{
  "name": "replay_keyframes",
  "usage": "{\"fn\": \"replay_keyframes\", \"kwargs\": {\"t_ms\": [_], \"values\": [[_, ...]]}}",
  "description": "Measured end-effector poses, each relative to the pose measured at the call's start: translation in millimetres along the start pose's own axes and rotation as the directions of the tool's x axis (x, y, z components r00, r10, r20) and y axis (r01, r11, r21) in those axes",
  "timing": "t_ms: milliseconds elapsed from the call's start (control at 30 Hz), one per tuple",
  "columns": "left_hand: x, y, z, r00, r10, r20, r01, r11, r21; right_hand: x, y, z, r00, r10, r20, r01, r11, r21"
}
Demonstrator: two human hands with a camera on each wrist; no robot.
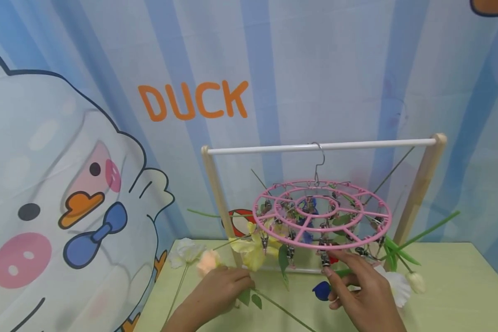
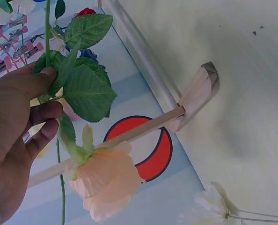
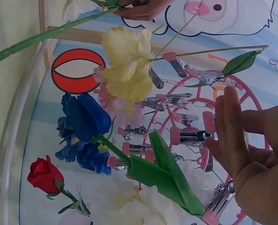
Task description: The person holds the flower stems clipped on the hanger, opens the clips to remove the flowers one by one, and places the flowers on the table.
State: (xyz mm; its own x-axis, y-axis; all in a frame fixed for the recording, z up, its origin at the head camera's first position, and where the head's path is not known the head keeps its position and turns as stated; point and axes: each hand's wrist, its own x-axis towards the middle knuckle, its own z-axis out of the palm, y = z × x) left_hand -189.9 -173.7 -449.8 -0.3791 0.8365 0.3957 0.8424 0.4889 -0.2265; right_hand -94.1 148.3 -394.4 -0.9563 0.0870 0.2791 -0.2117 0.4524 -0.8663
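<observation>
A peach rose (image 1: 209, 262) lies at lower center-left of the head frame, its bloom toward the upper left and its long stem slanting down to the bottom edge. A person's left hand (image 1: 217, 290) pinches it along the stem. Only the left wrist view shows thumb and fingers closed there among broad green leaves (image 2: 87, 93), with the bloom drooping toward the bottom of that frame. At lower right of the head frame, the right hand (image 1: 363, 281) pinches a clip (image 1: 325, 259) beneath a round pink hanger (image 1: 321, 247), hooked on the white rail (image 1: 257, 149) of a wooden-sided rack. The right wrist view lays bare a red rose (image 3: 44, 174), just a patch behind the forefinger from above, and a whole blue tulip (image 3: 87, 117). A white flower (image 1: 186, 251) lies near the tabletop's left edge; bare tabletop (image 1: 452, 272) stretches along the right, before a DUCK-lettered curtain (image 1: 336, 69).
</observation>
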Motion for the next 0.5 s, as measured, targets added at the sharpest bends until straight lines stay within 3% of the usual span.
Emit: {"fn": "replay_keyframes", "kwargs": {"t_ms": [133, 233, 500], "values": [[-4.8, -3.1, -3.1, 0.995, -0.043, 0.085, 0.041, 0.999, 0.030, 2, 1, 0.3, 0.998, 0.051, 0.021, -0.051, 0.999, -0.009], [-7.4, -6.3, -4.4, 0.985, -0.083, 0.150, 0.078, 0.996, 0.042, 2, 1, 0.4, 0.999, 0.040, 0.019, -0.040, 0.999, -0.014], [-15.4, -17.6, -8.2, 0.965, -0.150, 0.213, 0.140, 0.988, 0.062, 1, 2, 1.4, 1.000, -0.002, 0.003, 0.002, 1.000, -0.014]]}}
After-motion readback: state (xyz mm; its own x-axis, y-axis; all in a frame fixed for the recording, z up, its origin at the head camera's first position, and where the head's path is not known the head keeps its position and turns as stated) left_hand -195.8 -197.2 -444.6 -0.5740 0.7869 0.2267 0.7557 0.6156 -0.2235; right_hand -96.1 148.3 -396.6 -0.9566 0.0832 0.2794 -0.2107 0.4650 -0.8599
